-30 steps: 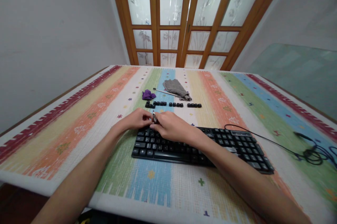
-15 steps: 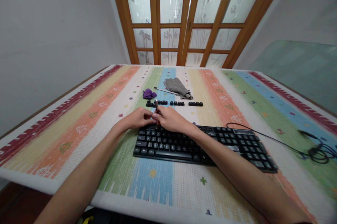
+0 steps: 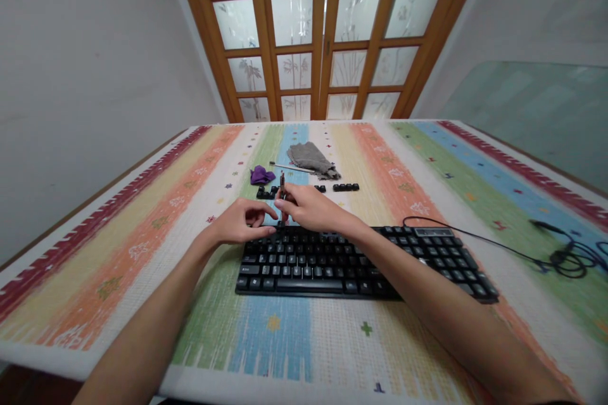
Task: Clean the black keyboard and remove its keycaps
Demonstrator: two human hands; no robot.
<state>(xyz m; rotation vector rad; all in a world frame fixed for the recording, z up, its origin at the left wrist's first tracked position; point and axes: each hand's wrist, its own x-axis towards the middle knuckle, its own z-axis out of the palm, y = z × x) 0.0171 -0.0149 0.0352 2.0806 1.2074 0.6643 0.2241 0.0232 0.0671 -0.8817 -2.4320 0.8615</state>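
A black keyboard (image 3: 308,270) lies across the striped cloth in front of me. My right hand (image 3: 306,207) is over its upper left edge, fingers closed round a slim upright tool (image 3: 282,184) with a brownish, shiny top; its exact kind is not plain. The tool's lower end points down at the keyboard's top row and is partly hidden by the fingers. Just left of it, my left hand (image 3: 244,220) hovers at the keyboard's top left corner, thumb and index finger apart, with nothing seen between them. Behind the hands, loose black keycaps (image 3: 346,187) stand in a row, partly covered by my right hand.
Beyond the keycaps lie a crumpled purple cloth (image 3: 261,175), a grey cloth (image 3: 313,159) and a thin brush-like stick (image 3: 292,167). The keyboard's cable (image 3: 468,240) runs right to a coil (image 3: 570,262). A pale green chair back (image 3: 536,113) stands beyond the table's right edge.
My left thumb and finger have parted and drawn slightly away from the tool. My right hand still grips it in nearly the same place. The camera view has shifted a little.
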